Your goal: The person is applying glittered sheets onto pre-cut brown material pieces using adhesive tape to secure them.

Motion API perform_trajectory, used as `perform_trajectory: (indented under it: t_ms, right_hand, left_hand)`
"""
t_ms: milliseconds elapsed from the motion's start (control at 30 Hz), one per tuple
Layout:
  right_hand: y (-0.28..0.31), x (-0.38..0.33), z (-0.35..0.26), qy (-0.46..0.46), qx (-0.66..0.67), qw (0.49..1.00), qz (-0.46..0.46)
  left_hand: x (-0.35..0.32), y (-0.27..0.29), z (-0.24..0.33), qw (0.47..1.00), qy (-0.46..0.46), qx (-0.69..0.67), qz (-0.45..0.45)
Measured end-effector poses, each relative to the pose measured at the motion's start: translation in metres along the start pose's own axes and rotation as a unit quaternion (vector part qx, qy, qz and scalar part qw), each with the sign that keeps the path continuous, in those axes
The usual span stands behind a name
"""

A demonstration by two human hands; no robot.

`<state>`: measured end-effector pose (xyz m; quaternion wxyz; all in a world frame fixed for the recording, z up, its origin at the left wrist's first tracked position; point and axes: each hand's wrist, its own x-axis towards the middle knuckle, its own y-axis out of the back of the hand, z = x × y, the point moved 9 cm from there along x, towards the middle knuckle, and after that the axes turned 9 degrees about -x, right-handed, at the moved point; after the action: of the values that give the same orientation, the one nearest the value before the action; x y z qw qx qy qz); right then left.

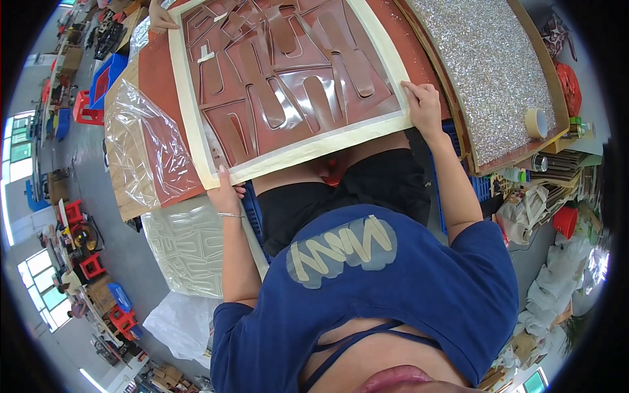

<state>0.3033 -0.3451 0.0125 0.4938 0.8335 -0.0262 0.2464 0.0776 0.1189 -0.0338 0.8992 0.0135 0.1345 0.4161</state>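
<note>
A clear plastic stencil sheet (226,108) with a cream tape border spans the space in front of me, with brown strap-like shapes (265,98) showing through it. Its near left corner is pinched between the thumb and fingers of my left hand (227,191). At the near right edge, my right hand (424,108) grips the taped border, thumb on top. Another person's hand (162,18) touches the far left corner. A reddish-brown board (154,65) lies under the sheet. Small pale tape pieces (206,54) stick to the sheet.
On the right stands a shallow tray of silvery glitter (491,72), with a tape roll (535,123) on its edge. Crinkled clear film (131,144) covers the board's left side. Below it lies a pale embossed sheet (187,245). A blue crate (110,78) and red stool (87,108) stand farther left.
</note>
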Motion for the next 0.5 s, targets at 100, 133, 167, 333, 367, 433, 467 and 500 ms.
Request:
perform_trajectory:
  t_ms: [100,133,167,333,367,433,467,500]
  right_hand:
    - [0.0051,-0.0002,-0.0038,0.011,0.018,0.999,0.03]
    - [0.0051,0.0001,-0.005,0.015,0.014,0.999,0.028]
    - [0.005,0.0004,-0.006,0.018,0.01,0.999,0.025]
    - [0.0035,-0.0006,-0.008,0.046,-0.015,0.999,0.018]
    - [0.0032,-0.0008,-0.0075,0.05,-0.017,0.998,0.019]
    - [0.0035,0.0001,-0.0064,0.047,-0.011,0.999,0.014]
    - [0.0032,0.0007,-0.0058,0.044,-0.005,0.999,0.008]
    - [0.0037,0.0012,-0.0056,0.044,-0.004,0.999,0.008]
  left_hand:
    - [0.001,0.0007,-0.0018,1.0,0.004,-0.003,0.003]
    - [0.0013,0.0008,-0.0019,1.0,0.004,-0.01,0.004]
    - [0.0011,0.0006,-0.0013,1.0,0.004,-0.01,0.004]
    - [-0.0008,-0.0017,0.002,1.0,0.009,-0.003,-0.003]
    - [-0.001,-0.0017,0.0022,1.0,0.009,-0.003,-0.002]
    - [-0.0011,-0.002,0.0024,1.0,0.009,-0.007,-0.003]
    - [-0.0014,-0.0025,0.0026,1.0,0.009,-0.007,-0.002]
    - [-0.0019,-0.0036,0.0042,1.0,0.001,-0.006,-0.003]
